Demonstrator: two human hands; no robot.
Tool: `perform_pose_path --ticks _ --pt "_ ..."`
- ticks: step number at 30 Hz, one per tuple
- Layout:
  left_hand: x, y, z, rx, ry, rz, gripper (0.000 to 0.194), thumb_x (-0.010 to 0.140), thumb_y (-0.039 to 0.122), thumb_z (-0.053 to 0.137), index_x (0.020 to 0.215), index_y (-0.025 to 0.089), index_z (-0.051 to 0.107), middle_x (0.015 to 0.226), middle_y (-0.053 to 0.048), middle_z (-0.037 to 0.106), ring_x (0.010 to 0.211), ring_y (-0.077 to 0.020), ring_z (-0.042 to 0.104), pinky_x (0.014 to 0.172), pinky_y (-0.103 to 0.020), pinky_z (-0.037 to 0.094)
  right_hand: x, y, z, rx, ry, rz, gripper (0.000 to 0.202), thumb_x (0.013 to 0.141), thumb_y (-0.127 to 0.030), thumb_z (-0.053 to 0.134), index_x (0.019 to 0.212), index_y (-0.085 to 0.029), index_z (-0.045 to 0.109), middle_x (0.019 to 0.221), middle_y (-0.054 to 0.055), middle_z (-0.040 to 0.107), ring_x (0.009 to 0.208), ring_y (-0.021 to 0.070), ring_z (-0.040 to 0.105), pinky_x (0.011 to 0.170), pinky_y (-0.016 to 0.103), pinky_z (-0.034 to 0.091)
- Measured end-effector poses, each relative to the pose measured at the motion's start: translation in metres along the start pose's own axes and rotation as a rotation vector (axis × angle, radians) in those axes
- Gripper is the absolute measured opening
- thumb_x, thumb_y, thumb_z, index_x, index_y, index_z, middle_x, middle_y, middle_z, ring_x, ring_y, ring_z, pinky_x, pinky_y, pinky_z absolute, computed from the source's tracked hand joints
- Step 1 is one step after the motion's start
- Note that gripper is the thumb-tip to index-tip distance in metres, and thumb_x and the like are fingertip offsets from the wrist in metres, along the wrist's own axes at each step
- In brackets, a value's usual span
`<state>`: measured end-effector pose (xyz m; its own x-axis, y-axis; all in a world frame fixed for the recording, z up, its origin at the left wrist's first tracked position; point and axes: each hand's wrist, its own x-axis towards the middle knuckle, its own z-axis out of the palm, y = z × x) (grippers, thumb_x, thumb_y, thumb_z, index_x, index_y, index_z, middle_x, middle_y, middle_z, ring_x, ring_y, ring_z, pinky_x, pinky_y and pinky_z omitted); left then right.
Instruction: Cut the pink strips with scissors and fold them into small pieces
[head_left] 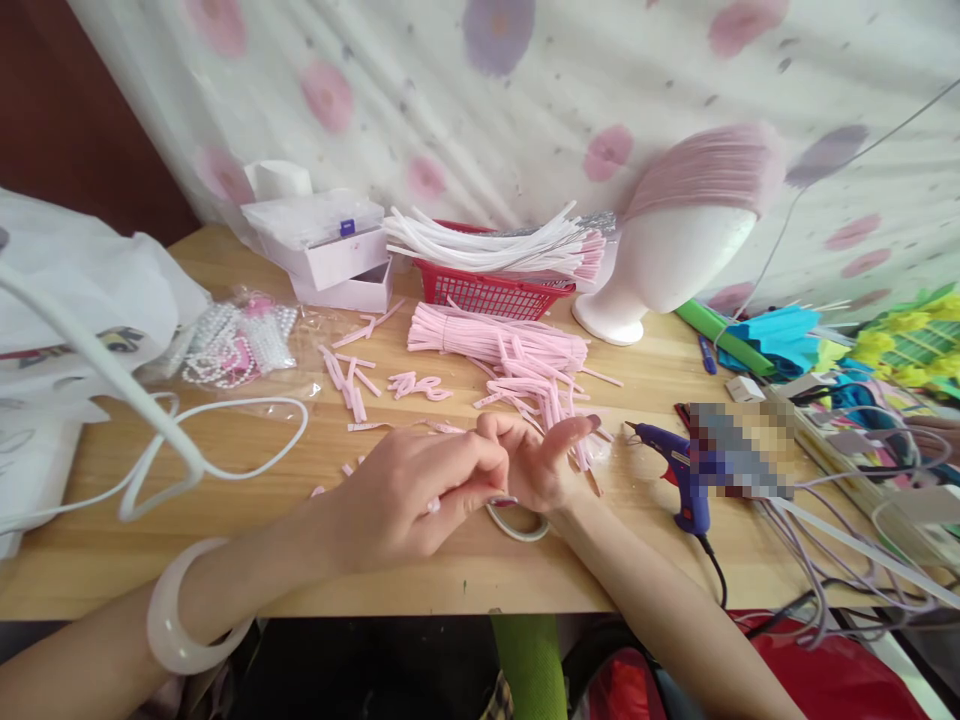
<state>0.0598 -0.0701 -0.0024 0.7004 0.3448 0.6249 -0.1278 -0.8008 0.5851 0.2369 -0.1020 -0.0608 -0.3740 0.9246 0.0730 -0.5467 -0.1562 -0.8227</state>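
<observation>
My left hand point(424, 485) is closed above the table, thumb and index finger pressed together. A small pale bit shows among its curled fingers; I cannot make out what it is. Touching it, my right hand point(536, 460) has its palm turned up, the thumb stretched out to the side and the fingers bent toward the left fingertips. Beneath the hands lies a pale ring-shaped roll point(519, 530), partly covered. Just beyond them are bent pink chenille stems point(536, 385), a tied bundle of pink chenille stems point(480, 332) and looped pink pieces point(420, 386).
A blue glue gun point(686, 480) lies at right beside tangled cables. Behind stand a red basket point(487, 290) of white stems and a white foam head point(660, 260) with a pink band. Bagged pearl beads point(240, 340) and white boxes point(337, 265) are left, near a white lamp arm point(97, 360).
</observation>
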Motion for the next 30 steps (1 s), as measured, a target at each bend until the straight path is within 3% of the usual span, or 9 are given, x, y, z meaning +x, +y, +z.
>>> perform_pose_path --ticks 5,10,12,16,18,24,30 --pt "-0.005 0.004 -0.003 -0.089 -0.031 -0.093 0.010 0.096 0.011 0.045 0.093 0.020 0.047 0.068 0.008 0.043 0.052 -0.0065 0.039 0.052 -0.018 0.035 0.003 -0.001 -0.002 0.002 -0.078 -0.084 0.082 0.057 -0.097 0.044 0.069 -0.018 0.059 0.058 0.001 0.055 0.059 0.0167 0.052 0.058 0.029 0.043" --pt "-0.002 0.011 0.000 -0.032 0.059 -0.038 0.033 0.094 0.008 0.044 0.063 0.019 0.039 0.057 0.008 0.032 0.051 -0.0074 0.035 0.052 -0.022 0.031 0.002 -0.003 0.002 -0.047 -0.056 -0.091 0.080 0.057 -0.097 0.047 0.069 -0.019 0.058 0.056 -0.001 0.052 0.054 0.0142 0.048 0.055 0.028 0.043" --pt "0.001 0.014 0.001 0.012 0.113 -0.083 0.036 0.095 0.008 0.045 0.060 0.018 0.044 0.056 0.007 0.038 0.051 -0.0073 0.037 0.052 -0.022 0.032 0.002 -0.004 0.005 -0.098 -0.030 -0.064 0.079 0.056 -0.097 0.051 0.069 -0.019 0.057 0.059 0.000 0.053 0.059 0.0168 0.052 0.058 0.032 0.047" --pt "0.009 0.019 0.008 0.045 0.187 -0.156 0.008 0.090 0.009 0.062 0.086 0.015 0.064 0.071 0.004 0.060 0.058 -0.0069 0.048 0.056 -0.018 0.039 0.002 -0.003 0.009 -0.141 -0.016 -0.045 0.076 0.055 -0.096 0.054 0.074 -0.022 0.062 0.068 0.004 0.058 0.074 0.0241 0.060 0.063 0.036 0.052" --pt "0.013 0.020 0.012 0.059 0.229 -0.161 0.010 0.086 0.008 0.069 0.090 0.016 0.066 0.076 0.005 0.065 0.059 -0.0065 0.050 0.058 -0.017 0.043 0.002 0.000 0.009 -0.153 -0.013 -0.046 0.076 0.057 -0.095 0.055 0.080 -0.023 0.065 0.073 0.007 0.061 0.082 0.0264 0.062 0.064 0.036 0.053" --pt "0.019 0.016 0.022 0.049 0.286 -0.141 0.012 0.083 0.007 0.073 0.084 0.017 0.067 0.075 0.005 0.068 0.063 -0.0075 0.056 0.064 -0.017 0.046 0.002 0.005 0.006 -0.159 0.006 -0.049 0.073 0.061 -0.091 0.059 0.087 -0.023 0.069 0.084 0.009 0.066 0.093 0.0283 0.064 0.066 0.036 0.055" --pt "0.019 0.014 0.021 0.045 0.213 -0.208 0.014 0.087 0.006 0.067 0.082 0.019 0.063 0.076 0.005 0.068 0.061 -0.0078 0.055 0.063 -0.018 0.046 0.000 0.007 0.006 -0.114 0.016 0.006 0.072 0.057 -0.091 0.061 0.080 -0.023 0.065 0.080 0.007 0.063 0.088 0.0268 0.062 0.063 0.034 0.052"
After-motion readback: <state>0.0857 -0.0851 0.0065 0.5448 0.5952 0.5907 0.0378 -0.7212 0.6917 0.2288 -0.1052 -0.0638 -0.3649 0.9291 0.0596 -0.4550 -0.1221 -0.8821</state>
